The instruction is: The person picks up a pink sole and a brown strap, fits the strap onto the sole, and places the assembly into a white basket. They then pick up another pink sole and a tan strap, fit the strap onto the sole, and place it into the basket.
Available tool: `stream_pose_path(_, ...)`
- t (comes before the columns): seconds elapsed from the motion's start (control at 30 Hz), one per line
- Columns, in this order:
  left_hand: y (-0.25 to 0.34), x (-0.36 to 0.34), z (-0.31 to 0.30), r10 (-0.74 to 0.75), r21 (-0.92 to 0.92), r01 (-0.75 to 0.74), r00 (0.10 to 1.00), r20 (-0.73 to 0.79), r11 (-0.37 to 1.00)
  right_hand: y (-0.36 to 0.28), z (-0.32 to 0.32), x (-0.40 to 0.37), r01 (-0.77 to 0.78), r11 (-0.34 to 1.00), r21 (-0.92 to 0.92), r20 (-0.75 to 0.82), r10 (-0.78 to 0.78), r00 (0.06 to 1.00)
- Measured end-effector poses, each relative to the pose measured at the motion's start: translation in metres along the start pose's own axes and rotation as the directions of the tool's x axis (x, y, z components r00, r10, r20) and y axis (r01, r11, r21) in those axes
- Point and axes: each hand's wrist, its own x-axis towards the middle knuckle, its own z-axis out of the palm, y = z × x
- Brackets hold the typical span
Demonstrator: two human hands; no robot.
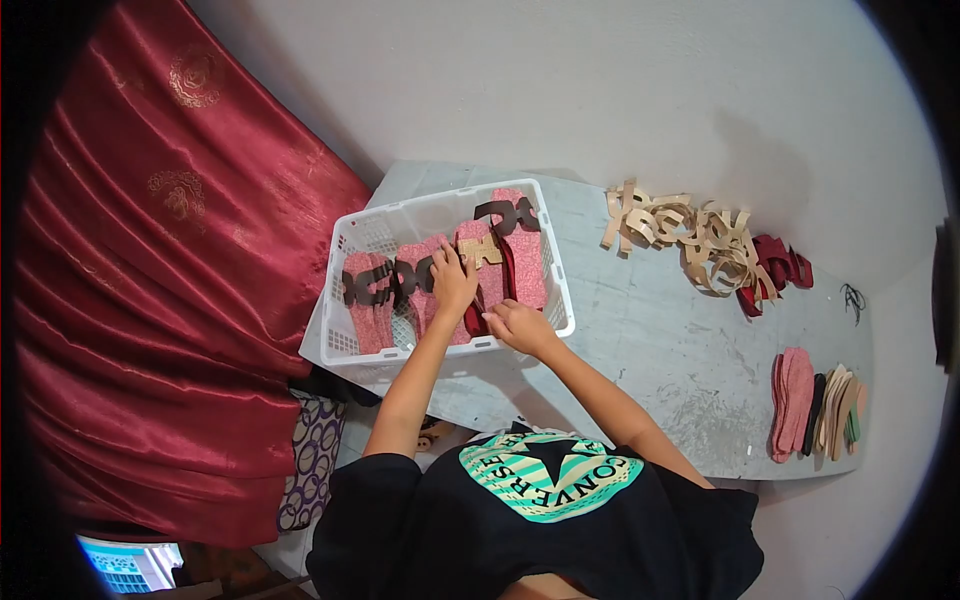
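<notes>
A white plastic basket (450, 351) stands on the grey table and holds pink sandals with dark brown straps, one with a beige strap (480, 250) and some with dark red parts. My left hand (454, 280) reaches into the basket, its fingers apart on the sandals beside the beige strap. At the basket's near rim, my right hand (518, 325) has its fingertips at the lower end of a dark red sandal (508, 275). Whether those fingers grip it is hard to make out.
Beige straps (690, 235) lie piled at the table's back right, next to dark red pieces (775, 265). Pink soles (793, 400) and beige soles (838, 410) stand in a row at the right end. A red curtain (170, 300) hangs at the left.
</notes>
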Motion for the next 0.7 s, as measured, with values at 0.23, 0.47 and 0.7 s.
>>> stream_pose_path(0.23,0.033,-0.037,-0.016,0.143,-0.113,-0.151,0.987,-0.078,0.982,0.009,-0.024,-0.037,0.126,0.943,0.309,-0.471,0.036,0.881)
stream_pose_path(0.47,0.093,-0.084,0.006,0.411,-0.230,-0.406,0.911,-0.030,0.884,0.051,-0.059,-0.116,-0.133,0.973,0.188,-0.748,0.230,0.623)
stream_pose_path(0.7,0.166,-0.148,0.046,0.674,-0.382,-0.606,0.736,0.061,0.697,0.076,-0.065,-0.205,-0.327,0.899,0.291,-0.825,0.409,0.390)
